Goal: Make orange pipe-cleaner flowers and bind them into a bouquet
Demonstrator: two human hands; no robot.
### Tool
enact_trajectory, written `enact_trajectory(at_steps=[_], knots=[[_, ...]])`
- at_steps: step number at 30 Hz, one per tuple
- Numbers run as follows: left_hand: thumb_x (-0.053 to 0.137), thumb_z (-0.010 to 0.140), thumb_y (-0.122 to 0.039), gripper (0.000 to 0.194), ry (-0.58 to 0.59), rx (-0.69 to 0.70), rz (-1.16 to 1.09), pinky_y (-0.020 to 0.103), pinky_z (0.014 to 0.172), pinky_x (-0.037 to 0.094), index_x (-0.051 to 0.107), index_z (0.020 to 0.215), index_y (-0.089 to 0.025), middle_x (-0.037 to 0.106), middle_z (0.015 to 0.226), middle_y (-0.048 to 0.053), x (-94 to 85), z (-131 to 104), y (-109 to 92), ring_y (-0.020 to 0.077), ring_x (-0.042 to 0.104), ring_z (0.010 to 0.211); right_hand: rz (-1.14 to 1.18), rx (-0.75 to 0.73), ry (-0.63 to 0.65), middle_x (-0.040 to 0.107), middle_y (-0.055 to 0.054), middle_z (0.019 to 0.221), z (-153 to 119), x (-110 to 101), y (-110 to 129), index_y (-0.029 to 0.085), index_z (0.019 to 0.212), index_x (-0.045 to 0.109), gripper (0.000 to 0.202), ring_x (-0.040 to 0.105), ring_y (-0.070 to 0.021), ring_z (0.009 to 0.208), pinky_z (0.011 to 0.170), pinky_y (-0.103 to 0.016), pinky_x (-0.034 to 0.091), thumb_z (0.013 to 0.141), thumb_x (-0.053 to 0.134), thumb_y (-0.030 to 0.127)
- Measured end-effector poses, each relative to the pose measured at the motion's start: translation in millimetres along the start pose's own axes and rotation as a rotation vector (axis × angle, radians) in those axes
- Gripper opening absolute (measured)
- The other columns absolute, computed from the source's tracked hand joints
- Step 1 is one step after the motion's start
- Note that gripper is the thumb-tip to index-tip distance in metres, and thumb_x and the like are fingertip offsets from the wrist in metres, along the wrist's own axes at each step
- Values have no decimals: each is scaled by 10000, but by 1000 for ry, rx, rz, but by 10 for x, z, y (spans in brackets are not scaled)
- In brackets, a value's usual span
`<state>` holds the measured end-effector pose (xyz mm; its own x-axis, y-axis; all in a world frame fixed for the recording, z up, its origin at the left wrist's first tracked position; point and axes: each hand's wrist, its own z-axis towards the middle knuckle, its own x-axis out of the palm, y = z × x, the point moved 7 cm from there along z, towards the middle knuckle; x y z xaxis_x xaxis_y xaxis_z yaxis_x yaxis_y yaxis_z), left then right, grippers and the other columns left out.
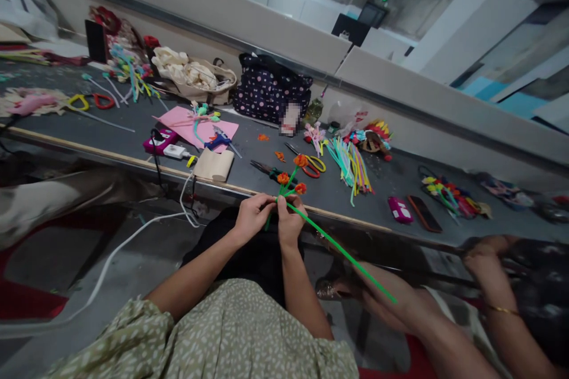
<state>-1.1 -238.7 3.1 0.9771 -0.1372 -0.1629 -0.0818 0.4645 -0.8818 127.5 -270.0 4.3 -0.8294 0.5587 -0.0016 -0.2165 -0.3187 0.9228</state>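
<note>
Just in front of the table edge, my left hand (253, 216) and my right hand (290, 220) meet, fingers closed in a pinch. Between them are the green stems of a small bunch of orange pipe-cleaner flowers (283, 178), blooms upward. A long green pipe cleaner (347, 254) runs from my fingertips down to the right, its far end loose. Exactly how it joins the stems is hidden by my fingers. Behind the flowers on the table lie pliers (267, 170) with dark handles and scissors (313, 166) with yellow and orange handles.
The dark table (377, 189) holds a bundle of pastel pipe cleaners (349, 163), a blue glue gun (217, 139) on pink paper (178, 120), a magenta box (162, 142), a phone (424, 214) and a dotted bag (271, 89). A white cable (120, 249) hangs at left. Another person's arm (489, 272) is at right.
</note>
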Motion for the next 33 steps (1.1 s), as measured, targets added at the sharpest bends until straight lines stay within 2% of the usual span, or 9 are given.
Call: enact_trajectory(at_steps=[3, 8, 12, 14, 15, 18, 20, 25, 33], knots=[[646, 775, -293, 148, 47, -128, -150, 280, 739, 470, 717, 840, -179, 703, 816, 52, 42, 24, 101, 176, 618, 752, 1, -6, 0, 566, 21, 691, 24, -3, 18, 162, 738, 547, 162, 541, -126, 643, 675, -263, 466, 791, 599, 306], [747, 685, -308, 245, 245, -371, -500, 238, 685, 461, 680, 847, -138, 683, 760, 26, 139, 24, 225, 124, 601, 675, 43, 79, 27, 560, 27, 669, 125, -9, -46, 158, 745, 554, 189, 525, -111, 596, 606, -242, 455, 758, 634, 328], [771, 661, -305, 266, 534, -475, -522, 234, 648, 464, 685, 826, -114, 688, 722, 43, 137, -33, 272, 123, 610, 639, 121, 159, 56, 518, 54, 606, 206, -23, -111, 164, 739, 537, 223, 453, -83, 499, 507, -215, 408, 739, 659, 350], [776, 655, -301, 318, 591, -458, -508, 245, 681, 478, 693, 901, -118, 708, 819, 66, 86, -20, 266, 138, 631, 699, 141, 167, 60, 489, 67, 573, 232, -38, -105, 167, 730, 530, 233, 415, -74, 472, 479, -204, 379, 741, 662, 359], [769, 666, -311, 345, 551, -452, -506, 256, 706, 485, 690, 945, -124, 713, 873, 78, 46, 12, 268, 151, 641, 741, 147, 166, 60, 480, 70, 564, 240, -44, -96, 168, 728, 531, 235, 405, -72, 467, 472, -200, 369, 742, 661, 363], [742, 692, -364, 375, 321, -446, -505, 274, 748, 491, 677, 982, -135, 715, 942, 92, -39, 121, 260, 178, 654, 823, 139, 169, 62, 483, 68, 563, 241, -41, -69, 168, 724, 535, 241, 408, -71, 473, 479, -199, 373, 743, 657, 374], [765, 658, -378, 388, 228, -446, -490, 255, 714, 483, 683, 953, -140, 715, 908, 73, -3, 159, 231, 164, 644, 778, 128, 178, 65, 498, 64, 573, 229, -20, -64, 168, 718, 536, 245, 417, -72, 480, 485, -198, 378, 739, 657, 381], [806, 581, -377, 314, 105, -467, -505, 217, 557, 426, 670, 709, -125, 641, 622, 3, 123, 200, 217, 97, 540, 542, 141, 224, 71, 537, 41, 605, 218, 52, -90, 156, 756, 586, 264, 443, -79, 494, 457, -192, 370, 711, 681, 398], [805, 593, -311, 245, 0, -433, -532, 211, 593, 433, 712, 732, -132, 672, 683, 22, 66, 253, 212, 106, 564, 603, 185, 204, 130, 524, 47, 598, 242, 92, -110, 155, 763, 617, 249, 409, -66, 471, 433, -182, 349, 744, 657, 401]])
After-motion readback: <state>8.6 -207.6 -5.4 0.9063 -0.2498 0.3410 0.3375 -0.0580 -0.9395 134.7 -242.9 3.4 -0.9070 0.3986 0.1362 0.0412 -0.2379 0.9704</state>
